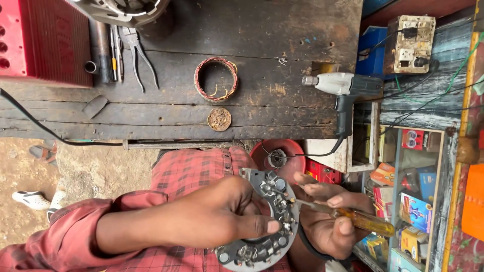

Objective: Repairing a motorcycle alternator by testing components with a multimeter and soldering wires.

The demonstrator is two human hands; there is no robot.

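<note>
My left hand [222, 216] grips a curved grey metal plate [267, 221] studded with small metal parts, thumb pressed on its face, above my lap in red checked cloth. My right hand [327, 219] holds a screwdriver with an amber handle [365, 221]; its shaft points left and its tip touches the plate's right edge.
A dark wooden bench [262, 30] carries a copper wire coil [217, 79], a small round lid [219, 119], pliers [138, 55], a grey power drill [345, 85] and a red crate [45, 40]. A socket box [409, 43] and shelves of boxes [413, 211] stand at right.
</note>
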